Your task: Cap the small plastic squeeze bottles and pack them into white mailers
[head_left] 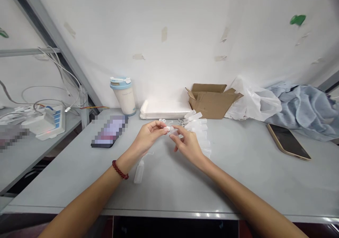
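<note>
Over the middle of the grey table, my two hands meet at a small translucent plastic bottle. My left hand (148,136) pinches its white cap (167,129) between thumb and fingertips. The bottle's clear body (173,131) is between the fingers of my right hand (187,143), which partly hide it. Below my left wrist lies another small translucent bottle (139,172) with a thin bent tube at its top. Several similar bottles (202,126) are heaped beyond and beside my right hand. A few small white caps (162,120) lie just past my left fingertips.
Along the wall stand a lidded cup (123,97), a stack of white padded envelopes (165,110), an open cardboard box (210,103), a plastic bag (254,102) and a blue cloth (302,107). Phones lie left (110,132) and right (288,141). A power strip (53,123) is far left.
</note>
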Tool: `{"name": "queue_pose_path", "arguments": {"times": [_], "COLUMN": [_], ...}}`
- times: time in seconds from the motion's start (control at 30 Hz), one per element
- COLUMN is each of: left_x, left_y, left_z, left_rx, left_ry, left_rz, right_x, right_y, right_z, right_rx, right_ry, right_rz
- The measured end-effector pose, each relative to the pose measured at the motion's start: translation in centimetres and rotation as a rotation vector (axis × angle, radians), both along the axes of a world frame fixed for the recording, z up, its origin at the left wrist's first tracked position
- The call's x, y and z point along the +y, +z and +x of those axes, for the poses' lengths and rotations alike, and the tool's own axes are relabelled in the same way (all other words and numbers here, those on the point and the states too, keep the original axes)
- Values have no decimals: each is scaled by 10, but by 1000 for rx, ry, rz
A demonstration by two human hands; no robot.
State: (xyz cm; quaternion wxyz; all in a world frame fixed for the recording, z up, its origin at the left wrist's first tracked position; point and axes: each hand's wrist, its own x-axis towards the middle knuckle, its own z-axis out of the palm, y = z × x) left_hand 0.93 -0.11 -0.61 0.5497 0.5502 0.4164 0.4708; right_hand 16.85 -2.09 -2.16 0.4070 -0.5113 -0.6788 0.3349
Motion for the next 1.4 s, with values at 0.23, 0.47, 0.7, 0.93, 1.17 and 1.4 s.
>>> {"name": "queue_pose_path", "arguments": {"times": [0.23,0.47,0.7,0.93,1.17,1.4], "left_x": [-2,-1,0,4,6,8], "left_y": [7,7,7,13,11,7], "left_z": [-1,-3,-4,-13,-17,-21], "left_rx": [159,173,316,272,234,292], "left_ry": [38,25,59,-10,-64,-178], "left_rz": [53,137,133,20,-9,-27], "right_x": [4,1,6,6,3,1], "right_y": [-5,-5,-13,-18,-17,-15], "right_z": [3,1,4,3,1,0], "right_rx": [-233,-747,-905,-781,-722,-716], "right_ry": [-29,-56,-44,-28,14,19], "right_rz": [147,333,526,567,511,503]}}
